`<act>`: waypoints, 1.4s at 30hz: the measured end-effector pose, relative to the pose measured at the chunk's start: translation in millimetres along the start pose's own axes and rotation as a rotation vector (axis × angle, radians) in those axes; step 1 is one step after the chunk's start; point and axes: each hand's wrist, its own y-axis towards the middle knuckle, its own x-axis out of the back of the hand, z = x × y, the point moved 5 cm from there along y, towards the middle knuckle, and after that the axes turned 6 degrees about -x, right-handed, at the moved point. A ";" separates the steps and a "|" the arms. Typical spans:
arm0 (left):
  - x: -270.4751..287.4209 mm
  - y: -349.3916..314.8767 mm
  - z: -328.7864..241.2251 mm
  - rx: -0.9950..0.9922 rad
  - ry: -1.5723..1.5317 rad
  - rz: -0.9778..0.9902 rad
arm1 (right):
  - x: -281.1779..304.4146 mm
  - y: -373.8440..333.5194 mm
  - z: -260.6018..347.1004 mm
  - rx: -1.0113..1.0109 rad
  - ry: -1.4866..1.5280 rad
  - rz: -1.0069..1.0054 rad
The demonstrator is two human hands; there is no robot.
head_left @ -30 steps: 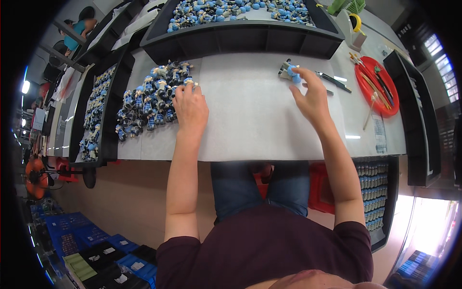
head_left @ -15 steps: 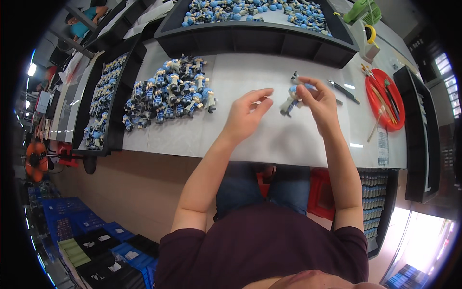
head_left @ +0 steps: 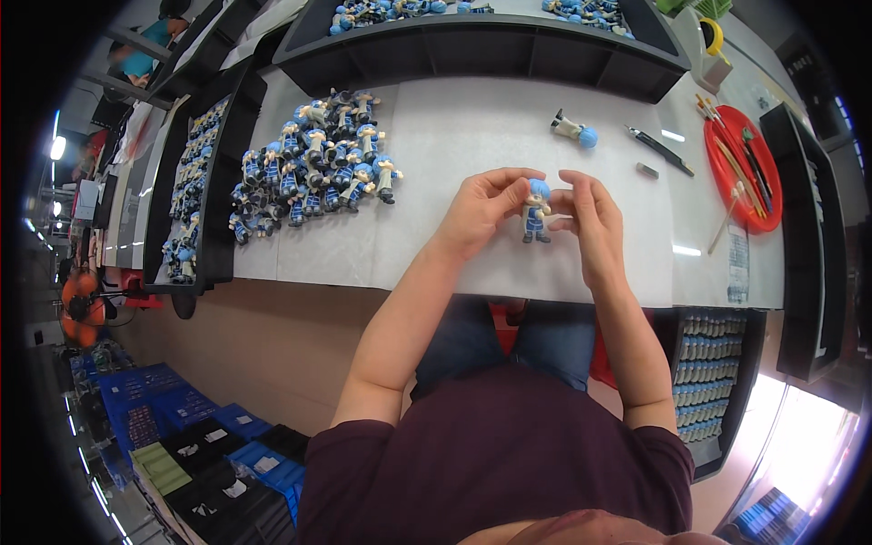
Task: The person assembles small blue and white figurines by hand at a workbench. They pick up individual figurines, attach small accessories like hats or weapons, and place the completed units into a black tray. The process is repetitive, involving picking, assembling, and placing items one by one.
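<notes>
Both my hands meet over the middle of the white table [head_left: 454,136]. My left hand [head_left: 479,213] and my right hand [head_left: 589,218] together pinch a small figurine with blue hair and blue clothes [head_left: 536,211], held upright between the fingertips. A second figurine of the same kind [head_left: 574,131] lies on its side further back on the table. A heap of several similar figurines [head_left: 313,159] sits to the left.
A black tray of figurines [head_left: 186,195] stands at the far left, a long black bin [head_left: 481,41] at the back. A red round dish with tools [head_left: 743,168], a black pen-like tool [head_left: 661,150] and a small grey piece [head_left: 647,170] lie right.
My left hand came from the heap of figurines to join the right. Both hands have drawn closer to me with one figurine. Another figurine now lies behind them on the table.
</notes>
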 end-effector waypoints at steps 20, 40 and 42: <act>6.5 0.8 2.6 0.034 -0.066 -0.079 | 1.4 -16.4 -37.4 0.154 0.063 0.128; 29.6 -7.0 -58.2 -0.122 0.346 -0.317 | 4.1 -26.9 -27.0 0.295 -0.037 -0.019; 58.2 -12.2 -83.5 -0.198 0.593 -0.487 | 5.0 -27.7 -16.8 0.338 -0.082 -0.036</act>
